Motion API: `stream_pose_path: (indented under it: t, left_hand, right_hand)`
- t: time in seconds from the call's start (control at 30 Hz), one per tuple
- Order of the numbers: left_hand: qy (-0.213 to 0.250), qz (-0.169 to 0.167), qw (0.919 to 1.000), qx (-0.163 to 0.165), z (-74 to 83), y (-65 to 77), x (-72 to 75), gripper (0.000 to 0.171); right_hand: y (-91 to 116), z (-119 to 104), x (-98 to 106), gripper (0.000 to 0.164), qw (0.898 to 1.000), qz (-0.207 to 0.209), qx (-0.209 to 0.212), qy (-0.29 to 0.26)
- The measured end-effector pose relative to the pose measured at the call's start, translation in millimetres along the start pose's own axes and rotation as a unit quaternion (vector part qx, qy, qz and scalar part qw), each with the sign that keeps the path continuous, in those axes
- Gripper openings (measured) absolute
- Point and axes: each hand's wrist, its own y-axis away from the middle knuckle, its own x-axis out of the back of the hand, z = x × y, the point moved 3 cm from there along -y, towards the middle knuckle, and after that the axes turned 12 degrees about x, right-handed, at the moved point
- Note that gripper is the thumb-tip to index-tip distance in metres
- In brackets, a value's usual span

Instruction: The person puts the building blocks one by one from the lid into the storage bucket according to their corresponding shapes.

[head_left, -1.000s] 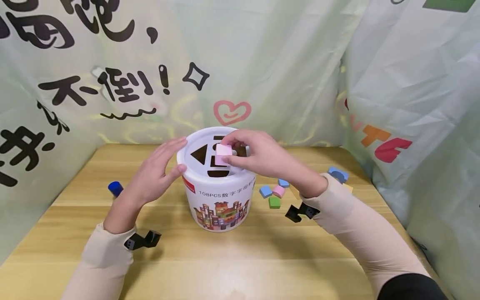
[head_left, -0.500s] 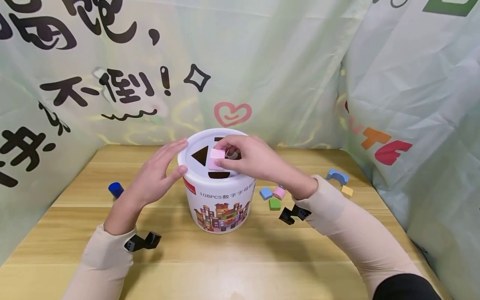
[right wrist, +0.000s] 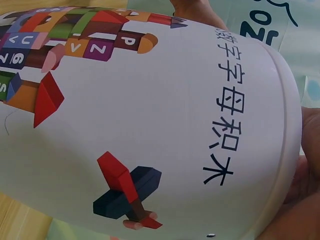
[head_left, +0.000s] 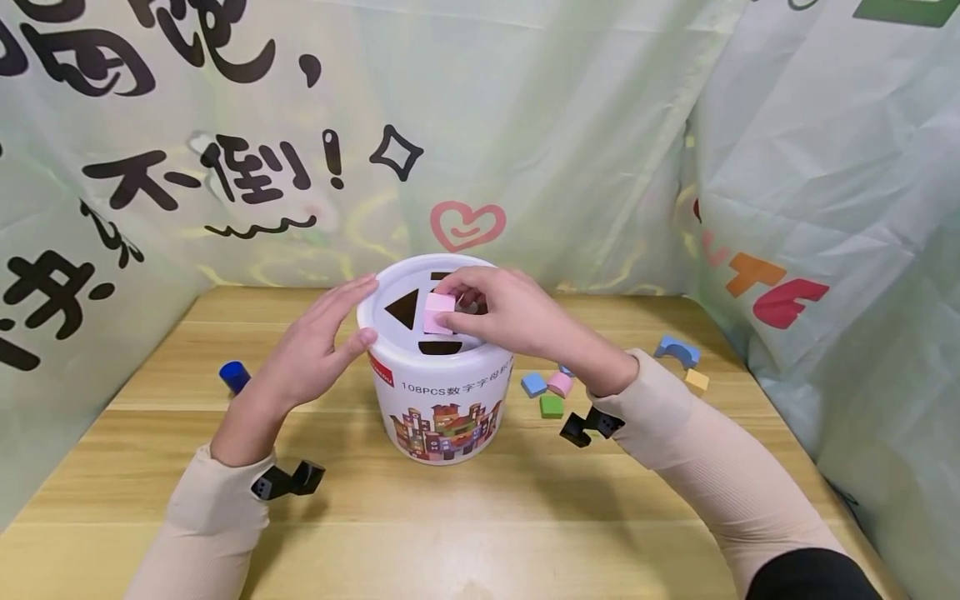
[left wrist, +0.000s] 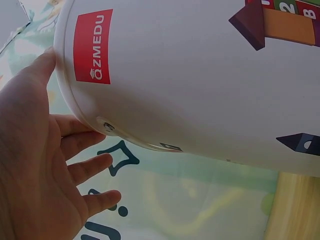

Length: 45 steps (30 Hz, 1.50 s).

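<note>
A white toy-block bucket (head_left: 442, 379) with printed block pictures stands upright on the table. Its white lid (head_left: 405, 275) has dark cut-out holes, including a triangle. Above the holes my right hand (head_left: 517, 312) pinches a pink block (head_left: 438, 315) between thumb and fingers; whether the block has entered a hole cannot be told. My left hand (head_left: 311, 350) rests its fingers and thumb against the left rim. The left wrist view shows that hand (left wrist: 45, 155) with fingers spread at the bucket's edge. In the right wrist view the bucket wall (right wrist: 165, 100) hides the pink block.
Right of the bucket lie a blue block (head_left: 534, 384), a pink block (head_left: 559, 383) and a green block (head_left: 551, 407). Farther right are a blue arch (head_left: 678, 351) and a yellow block (head_left: 696, 382). A blue cylinder (head_left: 234, 377) lies by my left forearm. Printed curtains surround the wooden table (head_left: 420, 533).
My right hand shifted the pink block slightly left and toward me over the lid, then a little back. The left hand stays at the rim.
</note>
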Motion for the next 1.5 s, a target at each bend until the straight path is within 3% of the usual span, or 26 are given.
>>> stream_pose_path:
  t: [0.37, 0.6, 0.83, 1.1, 1.23, 1.37, 1.5]
  left_hand:
    - [0.002, -0.002, 1.0000, 0.004, 0.8, -0.5, -1.4, 0.062]
    - [0.005, -0.001, 1.0000, 0.004, 1.4, -0.7, -0.6, 0.062]
    - [0.005, -0.002, 0.9999, 0.011, 1.0, -0.2, 0.8, 0.062]
    - [0.010, -0.010, 0.9998, 0.016, 1.8, -0.3, 1.2, 0.063]
    - [0.010, -0.012, 0.9998, 0.016, 1.8, -0.3, 1.3, 0.064]
    - [0.008, -0.013, 0.9997, 0.019, 1.1, 0.1, 0.9, 0.064]
    - [0.008, -0.014, 0.9996, 0.022, 1.2, 0.6, 0.9, 0.064]
  right_hand:
    - [3, 3, 1, 0.034, 1.000, 0.003, 0.004, -0.010]
    - [15, 7, 8, 0.028, 0.996, 0.062, 0.041, -0.043]
    - [36, 17, 17, 0.018, 0.985, 0.129, 0.092, -0.072]
    - [62, 32, 24, 0.020, 0.977, 0.179, 0.088, -0.079]
    - [77, 48, 24, 0.022, 0.982, 0.163, 0.051, -0.085]
    - [93, 69, 19, 0.027, 0.990, 0.112, -0.001, -0.081]
    - [108, 90, 8, 0.035, 0.994, 0.068, -0.022, -0.079]
